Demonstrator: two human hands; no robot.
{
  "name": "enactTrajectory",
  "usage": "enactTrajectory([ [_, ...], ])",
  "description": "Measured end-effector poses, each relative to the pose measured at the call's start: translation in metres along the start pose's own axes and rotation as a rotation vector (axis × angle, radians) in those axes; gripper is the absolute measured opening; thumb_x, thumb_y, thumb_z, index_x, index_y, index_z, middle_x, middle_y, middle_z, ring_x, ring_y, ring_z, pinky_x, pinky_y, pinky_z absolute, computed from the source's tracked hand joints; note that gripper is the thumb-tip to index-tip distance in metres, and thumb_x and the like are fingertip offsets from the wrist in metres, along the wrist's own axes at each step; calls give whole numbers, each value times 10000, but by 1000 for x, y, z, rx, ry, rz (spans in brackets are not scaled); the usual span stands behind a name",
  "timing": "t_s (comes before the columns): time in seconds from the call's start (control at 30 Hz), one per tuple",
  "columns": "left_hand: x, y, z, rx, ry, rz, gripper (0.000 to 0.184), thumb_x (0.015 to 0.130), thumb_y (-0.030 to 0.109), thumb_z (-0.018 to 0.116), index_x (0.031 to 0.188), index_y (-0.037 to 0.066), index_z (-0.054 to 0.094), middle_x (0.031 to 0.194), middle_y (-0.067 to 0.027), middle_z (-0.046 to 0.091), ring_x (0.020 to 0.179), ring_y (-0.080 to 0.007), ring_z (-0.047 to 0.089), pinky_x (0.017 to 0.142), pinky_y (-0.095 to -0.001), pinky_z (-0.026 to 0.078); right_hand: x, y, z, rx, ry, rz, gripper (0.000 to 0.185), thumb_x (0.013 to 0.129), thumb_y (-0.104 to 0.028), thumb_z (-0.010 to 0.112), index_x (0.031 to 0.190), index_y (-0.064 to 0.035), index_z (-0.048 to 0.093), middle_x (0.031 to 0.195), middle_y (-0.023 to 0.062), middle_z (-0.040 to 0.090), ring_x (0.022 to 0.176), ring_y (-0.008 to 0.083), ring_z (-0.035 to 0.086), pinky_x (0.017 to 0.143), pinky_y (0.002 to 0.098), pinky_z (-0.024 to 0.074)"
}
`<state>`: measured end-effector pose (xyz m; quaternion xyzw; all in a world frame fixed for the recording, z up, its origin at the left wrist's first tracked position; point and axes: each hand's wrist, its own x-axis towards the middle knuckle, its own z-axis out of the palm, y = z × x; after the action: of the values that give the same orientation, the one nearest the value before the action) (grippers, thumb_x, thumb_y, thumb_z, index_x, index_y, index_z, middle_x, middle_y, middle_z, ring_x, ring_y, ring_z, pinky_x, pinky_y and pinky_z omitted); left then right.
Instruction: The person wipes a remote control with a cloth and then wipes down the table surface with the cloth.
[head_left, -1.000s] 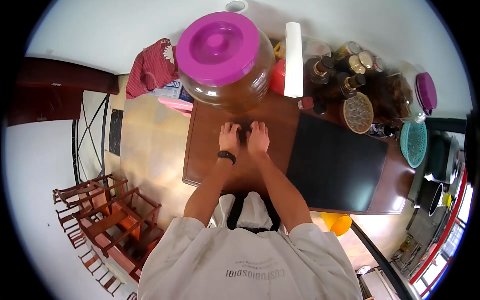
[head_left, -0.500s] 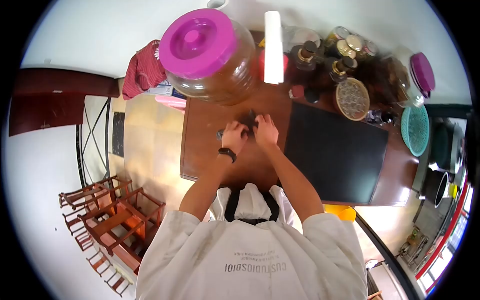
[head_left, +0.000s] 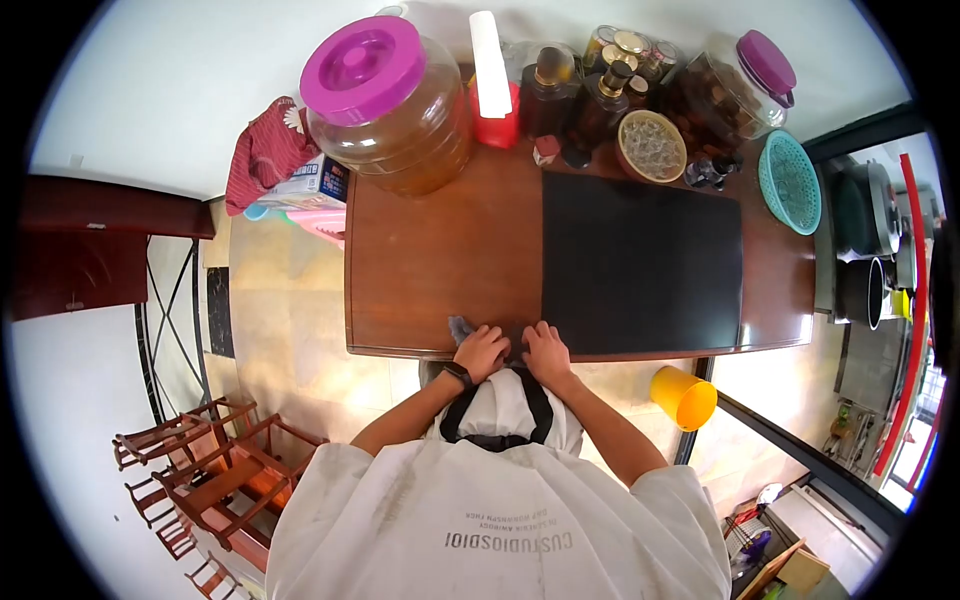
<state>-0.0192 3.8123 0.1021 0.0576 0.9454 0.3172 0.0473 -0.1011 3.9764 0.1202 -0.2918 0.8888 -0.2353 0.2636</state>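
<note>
At the front edge of the brown table (head_left: 440,270), my left hand (head_left: 482,350), with a dark band on its wrist, is closed on a dark grey cloth (head_left: 460,328). A corner of the cloth sticks out to the left of my fingers. My right hand (head_left: 546,352) is beside it, fingers curled down at the same edge over the cloth's dark part. The cloth between the hands is mostly hidden.
A black mat (head_left: 640,270) covers the table's right part. Along the back stand a big purple-lidded jar (head_left: 400,140), a red container (head_left: 497,120), dark bottles (head_left: 598,105), a round basket (head_left: 651,146) and a teal basket (head_left: 789,183). A yellow bin (head_left: 684,398) is below the right side.
Both hands have come back from the middle of the table to its front edge, bringing the cloth with them. The view has also shifted.
</note>
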Motion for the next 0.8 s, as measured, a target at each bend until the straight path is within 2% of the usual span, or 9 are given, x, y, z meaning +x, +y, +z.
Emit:
enactTrajectory([
  [0.23,29,-14,1,-9,162,-78,142,687,59,614,802,112,550,844,-80,489,853,-295,507,708,-410,457,34,1,4,76,182,-29,291,684,-37,670,917,-78,500,968,134,477,938,351,497,768,438,466],
  [0.3,52,-23,-7,-14,212,-207,151,694,34,636,805,94,552,853,-106,503,862,-320,504,752,-422,450,63,-1,-6,108,247,-36,310,707,-27,675,942,-71,478,977,144,468,934,357,486,775,432,453],
  [0.43,105,-51,-31,-115,287,-253,141,709,10,622,817,86,573,853,-123,541,866,-337,519,758,-428,450,130,-4,-27,94,291,-37,308,712,-22,672,951,-60,481,989,147,476,938,360,483,793,431,439],
  [0.5,135,-60,-48,-169,357,-342,128,729,5,612,831,80,590,874,-131,571,887,-344,529,771,-429,446,166,-8,-40,113,383,-16,274,706,-28,661,930,-55,506,976,153,502,926,371,497,801,445,435],
  [0.53,149,-64,-53,-173,352,-343,128,729,5,612,831,80,590,874,-131,571,887,-344,529,771,-429,446,182,-9,-45,113,380,-10,274,706,-28,661,930,-55,506,976,153,502,926,371,497,801,445,435],
  [0.63,183,-85,-57,-154,537,-346,146,720,-9,609,836,80,605,860,-131,596,852,-359,534,755,-442,435,222,-14,-56,169,463,44,277,726,-36,659,958,-57,510,1007,159,512,950,374,496,811,444,428],
  [0.77,226,-104,-68,-224,573,-480,179,716,-17,609,877,60,613,883,-150,611,873,-365,540,763,-441,437,269,-17,-65,153,507,83,281,725,-34,654,963,-60,506,1003,161,513,942,375,502,795,446,435],
  [0.8,237,-113,-67,-140,619,-465,178,727,-2,616,890,70,611,873,-145,616,856,-353,557,750,-427,447,280,-17,-69,180,531,87,295,712,-19,652,964,-62,505,1002,160,514,936,374,505,790,445,437],
])
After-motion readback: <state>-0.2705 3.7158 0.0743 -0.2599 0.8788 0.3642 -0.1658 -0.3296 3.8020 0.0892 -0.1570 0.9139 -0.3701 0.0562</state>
